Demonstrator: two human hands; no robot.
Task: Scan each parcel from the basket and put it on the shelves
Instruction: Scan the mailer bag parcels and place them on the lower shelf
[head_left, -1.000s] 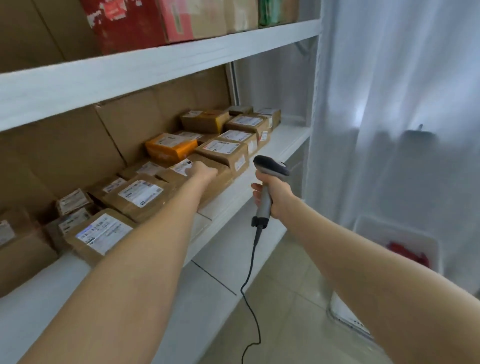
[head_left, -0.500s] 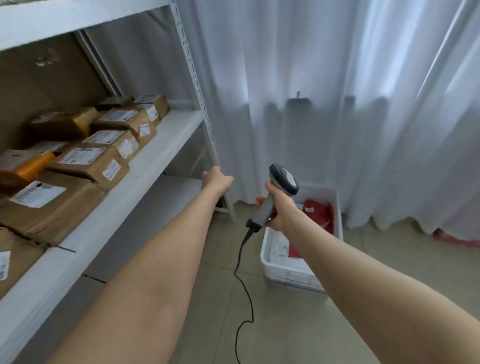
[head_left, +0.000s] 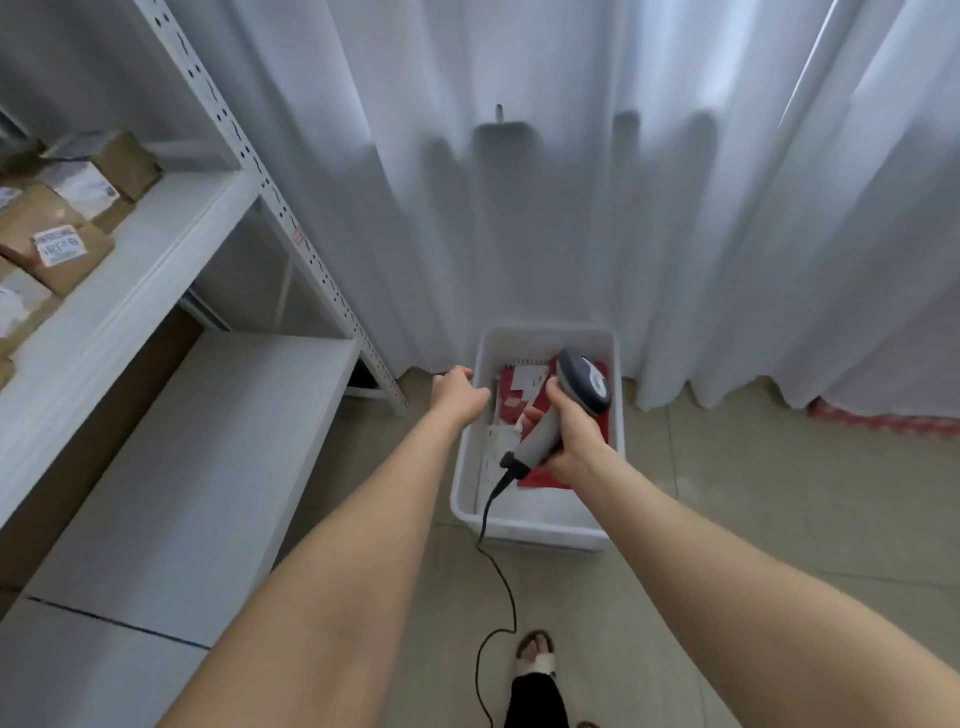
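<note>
Parcels in basket: red parcels (head_left: 548, 479) with white labels lie flat on the bottom, partly hidden behind the right hand and the scanner. The count cannot be told.
Basket: white plastic basket (head_left: 540, 530) on the floor, its far end against the curtain hem, just right of the foot of the shelves.
Left hand: left hand (head_left: 457, 392) stretched out at the basket's left rim, back up, fingers curled in, nothing in them. Whether it touches the rim cannot be told.
Right hand: right hand (head_left: 571, 436) wrapped round the grey handle of the scanner (head_left: 584, 382), over the middle of the basket, near the left hand but apart from it.
Scanner: dark head tilted up toward the curtain, with the handle slanting down toward the person.
Cable: black cable (head_left: 498, 571) leaves the butt of the handle, crosses the basket's near wall and loops over the floor past the foot.
Shelves: white metal shelves (head_left: 156, 244) at left with a perforated upright (head_left: 291, 228); two boards show, one above the other.
Shelved parcels: brown parcels (head_left: 57, 244) with white labels, packed close on the upper board at the left edge of view.
Curtain: white curtain (head_left: 571, 182) in folds, hanging down to the floor.
Floor: beige tiled floor (head_left: 727, 519) — one foot (head_left: 537, 657) in a white sandal at the bottom edge.
</note>
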